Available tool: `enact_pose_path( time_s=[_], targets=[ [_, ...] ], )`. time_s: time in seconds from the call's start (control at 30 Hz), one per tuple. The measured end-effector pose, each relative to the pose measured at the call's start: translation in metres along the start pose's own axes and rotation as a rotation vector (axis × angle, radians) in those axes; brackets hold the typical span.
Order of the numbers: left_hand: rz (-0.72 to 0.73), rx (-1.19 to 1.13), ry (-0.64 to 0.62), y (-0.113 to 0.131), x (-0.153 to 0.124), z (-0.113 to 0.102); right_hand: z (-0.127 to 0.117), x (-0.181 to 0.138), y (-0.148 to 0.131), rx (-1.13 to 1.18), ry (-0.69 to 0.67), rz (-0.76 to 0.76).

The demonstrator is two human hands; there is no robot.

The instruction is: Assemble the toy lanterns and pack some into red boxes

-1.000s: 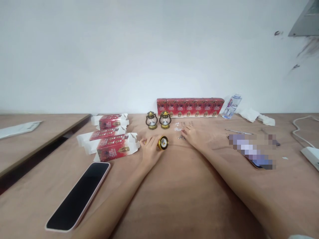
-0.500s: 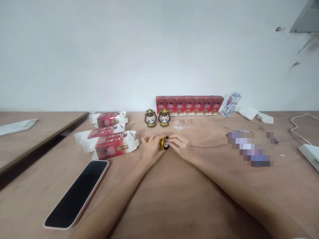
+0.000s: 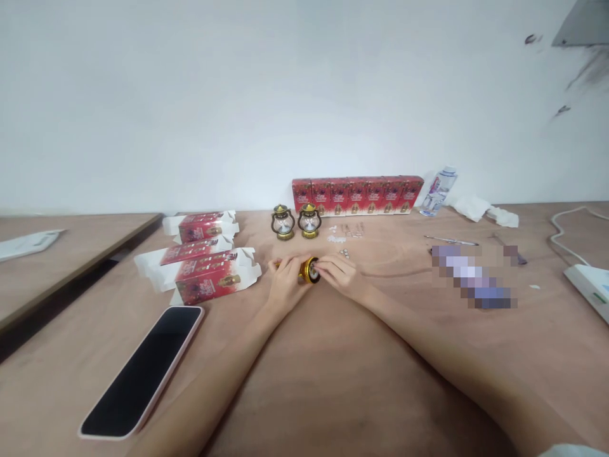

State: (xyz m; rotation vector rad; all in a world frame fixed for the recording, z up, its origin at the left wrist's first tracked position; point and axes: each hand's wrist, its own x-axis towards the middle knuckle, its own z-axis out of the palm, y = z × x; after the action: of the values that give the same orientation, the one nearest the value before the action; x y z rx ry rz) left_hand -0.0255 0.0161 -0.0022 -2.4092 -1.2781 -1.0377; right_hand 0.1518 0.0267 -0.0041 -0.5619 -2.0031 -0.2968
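Observation:
My left hand (image 3: 287,279) is wrapped round a small gold lantern (image 3: 310,270) lying on its side, its base turned to the right. At that base, my right hand (image 3: 340,274) has its thumb and fingers pinched together; whatever is between them is too small to make out. Just beyond the right hand lie several small silver discs (image 3: 344,254), with little white bits (image 3: 337,238) further back. Two matching lanterns with clear globes stand upright behind my hands, a left one (image 3: 283,225) and a right one (image 3: 309,223).
Opened red-and-white boxes (image 3: 204,279) lie at the left, behind a phone (image 3: 143,371). A row of closed red boxes (image 3: 358,195) lines the wall beside a bottle (image 3: 438,192) and crumpled tissues (image 3: 471,207). A thin screwdriver-like tool (image 3: 451,241) and a blurred object (image 3: 471,276) lie right.
The camera view has shifted slightly. My right hand's fingertips stay at the lantern's base with a small change of pose, and more of the silver discs now show behind it.

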Motion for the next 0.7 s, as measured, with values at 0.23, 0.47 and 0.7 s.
enact_pose_path(
  time_s=[0.23, 0.47, 0.7],
  targets=[
    [-0.006, -0.007, 0.003, -0.0002, 0.0000, 0.0008, -0.0001, -0.0014, 0.0006, 0.010, 0.021, -0.021],
    [0.058, -0.023, -0.009, 0.0012, 0.0000, -0.0009, -0.0024, -0.0052, 0.0076, 0.042, -0.056, -0.053],
    [0.023, -0.023, -0.043, 0.0018, 0.0001, -0.0009, -0.0030, -0.0042, 0.0029, 0.026, -0.045, -0.024]
  ],
)
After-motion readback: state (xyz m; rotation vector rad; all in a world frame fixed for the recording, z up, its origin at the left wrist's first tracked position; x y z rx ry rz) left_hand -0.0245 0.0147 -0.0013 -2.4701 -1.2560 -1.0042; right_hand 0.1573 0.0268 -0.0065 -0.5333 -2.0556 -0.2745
